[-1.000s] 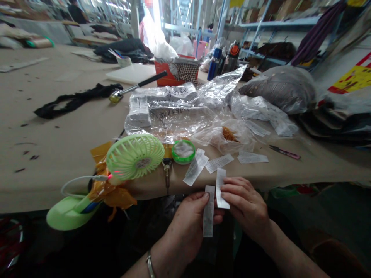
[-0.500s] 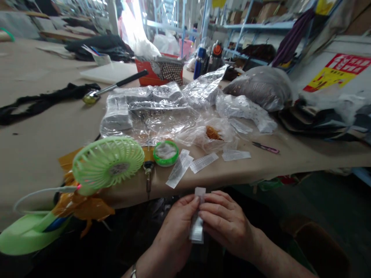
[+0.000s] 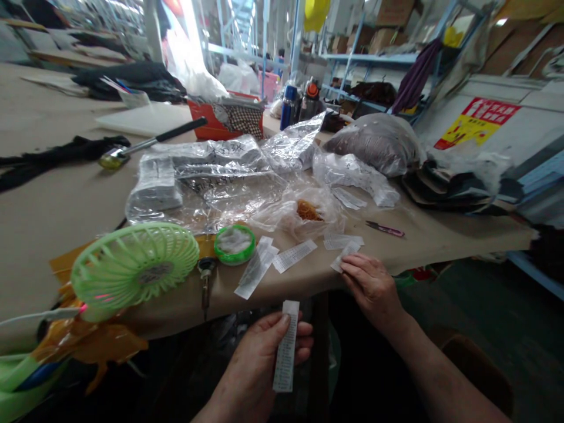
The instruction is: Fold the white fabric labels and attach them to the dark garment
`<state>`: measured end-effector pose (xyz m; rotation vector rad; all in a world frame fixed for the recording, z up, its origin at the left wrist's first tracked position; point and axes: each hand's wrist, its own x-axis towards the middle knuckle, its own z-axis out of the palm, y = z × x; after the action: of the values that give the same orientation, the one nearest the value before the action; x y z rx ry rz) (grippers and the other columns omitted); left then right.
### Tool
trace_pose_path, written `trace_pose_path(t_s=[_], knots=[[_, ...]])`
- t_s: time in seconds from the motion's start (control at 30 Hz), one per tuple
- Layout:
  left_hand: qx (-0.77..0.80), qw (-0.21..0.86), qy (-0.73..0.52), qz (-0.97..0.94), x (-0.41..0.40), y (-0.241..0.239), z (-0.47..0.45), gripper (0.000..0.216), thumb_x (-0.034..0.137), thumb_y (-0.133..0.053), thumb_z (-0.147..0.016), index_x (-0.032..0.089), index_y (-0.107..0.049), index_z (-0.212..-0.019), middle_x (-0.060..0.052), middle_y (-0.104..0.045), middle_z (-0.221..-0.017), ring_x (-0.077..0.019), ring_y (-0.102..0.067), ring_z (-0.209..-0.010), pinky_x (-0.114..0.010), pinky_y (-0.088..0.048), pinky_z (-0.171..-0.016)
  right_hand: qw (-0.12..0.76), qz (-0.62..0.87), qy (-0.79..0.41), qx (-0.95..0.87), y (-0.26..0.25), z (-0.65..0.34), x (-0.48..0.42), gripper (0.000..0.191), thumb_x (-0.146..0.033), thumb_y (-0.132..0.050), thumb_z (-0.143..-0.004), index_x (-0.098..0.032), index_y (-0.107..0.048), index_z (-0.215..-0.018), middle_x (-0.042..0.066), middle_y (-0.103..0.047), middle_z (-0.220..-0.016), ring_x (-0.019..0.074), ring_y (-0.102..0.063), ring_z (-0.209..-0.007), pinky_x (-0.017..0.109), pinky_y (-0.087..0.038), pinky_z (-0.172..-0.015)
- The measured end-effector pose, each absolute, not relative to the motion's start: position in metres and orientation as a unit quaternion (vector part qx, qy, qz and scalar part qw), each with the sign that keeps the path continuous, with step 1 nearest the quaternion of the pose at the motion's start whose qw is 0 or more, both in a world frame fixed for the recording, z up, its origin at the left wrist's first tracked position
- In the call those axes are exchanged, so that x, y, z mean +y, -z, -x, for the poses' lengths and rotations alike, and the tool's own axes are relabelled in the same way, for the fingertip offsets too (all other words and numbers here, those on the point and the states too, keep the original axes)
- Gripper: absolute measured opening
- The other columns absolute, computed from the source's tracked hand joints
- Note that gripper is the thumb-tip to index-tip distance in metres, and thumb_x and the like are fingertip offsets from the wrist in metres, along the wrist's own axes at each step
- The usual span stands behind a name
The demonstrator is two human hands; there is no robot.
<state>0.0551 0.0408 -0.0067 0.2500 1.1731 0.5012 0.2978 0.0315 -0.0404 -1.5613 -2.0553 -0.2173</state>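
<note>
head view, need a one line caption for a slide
Left hand holds a printed label strip below the table edge while the right hand touches another label on the table.

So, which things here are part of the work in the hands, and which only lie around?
In the work:
- left hand holding a label strip
- right hand touching a label on the table
- loose labels

Lying about:
- green fan
- hammer
- snips
- plastic bags

Two bare hands [image 3: 264,352], sleeveless forearms
</note>
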Motion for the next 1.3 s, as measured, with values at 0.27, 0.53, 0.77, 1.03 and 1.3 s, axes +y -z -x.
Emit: trace_pose_path(t_s=[0.27, 0.53, 0.77, 1.03, 1.3], knots=[[0.483, 0.828, -0.261, -0.113, 0.037, 0.004, -0.054, 0.014, 0.019, -0.064, -0.083, 0.007, -0.066, -0.089, -0.009, -0.069, -0.076, -0.0119, -0.062, -0.059, -0.021, -0.051, -0.057, 0.446, 0.448, -0.094, -0.769, 0.023, -0.232, 0.01, 0.018, -0.008, -0.057, -0.087, -0.018, -0.063, -0.1, 0.007, -0.068, -0.102, 0.0218, -0.059, -0.109, 0.044, -0.048, -0.094], [0.447, 0.824, -0.346, -0.037, 0.036, 0.003, -0.045, 0.011, 0.014, -0.074, -0.064, 0.008, -0.068, -0.071, -0.005, -0.065, -0.069, -0.0099, -0.058, -0.058, -0.016, -0.042, -0.051, 0.405, 0.367, -0.098, -0.832, 0.036, -0.182, -0.004, 0.011, -0.01, -0.057, -0.089, -0.014, -0.067, -0.093, 0.008, -0.07, -0.097, 0.0209, -0.06, -0.107, 0.042, -0.046, -0.097], [0.425, 0.836, -0.345, -0.045, 0.034, 0.001, -0.041, 0.018, 0.02, -0.079, -0.064, 0.007, -0.069, -0.073, -0.006, -0.065, -0.068, -0.0097, -0.058, -0.058, -0.016, -0.042, -0.05, 0.384, 0.354, -0.097, -0.847, 0.031, -0.183, -0.001, 0.014, -0.012, -0.054, -0.091, -0.015, -0.067, -0.091, 0.006, -0.071, -0.095, 0.0193, -0.061, -0.105, 0.039, -0.047, -0.098], [0.416, 0.845, -0.327, -0.079, 0.031, 0.007, -0.035, 0.017, 0.02, -0.074, -0.072, 0.006, -0.068, -0.08, -0.009, -0.067, -0.076, -0.0102, -0.06, -0.061, -0.016, -0.045, -0.053, 0.383, 0.341, -0.168, -0.842, 0.027, -0.186, -0.006, 0.02, -0.01, -0.059, -0.086, -0.016, -0.062, -0.105, 0.006, -0.07, -0.102, 0.0198, -0.059, -0.109, 0.042, -0.044, -0.101], [0.456, 0.845, -0.233, -0.153, 0.028, -0.01, -0.032, 0.019, 0.024, -0.054, -0.09, 0.008, -0.064, -0.086, -0.008, -0.065, -0.073, -0.0092, -0.058, -0.053, -0.018, -0.047, -0.052, 0.42, 0.571, -0.492, -0.505, 0.028, -0.191, 0.001, 0.025, -0.034, -0.067, -0.082, -0.021, -0.059, -0.103, 0.001, -0.062, -0.085, 0.0124, -0.059, -0.072, 0.023, -0.05, -0.064]])
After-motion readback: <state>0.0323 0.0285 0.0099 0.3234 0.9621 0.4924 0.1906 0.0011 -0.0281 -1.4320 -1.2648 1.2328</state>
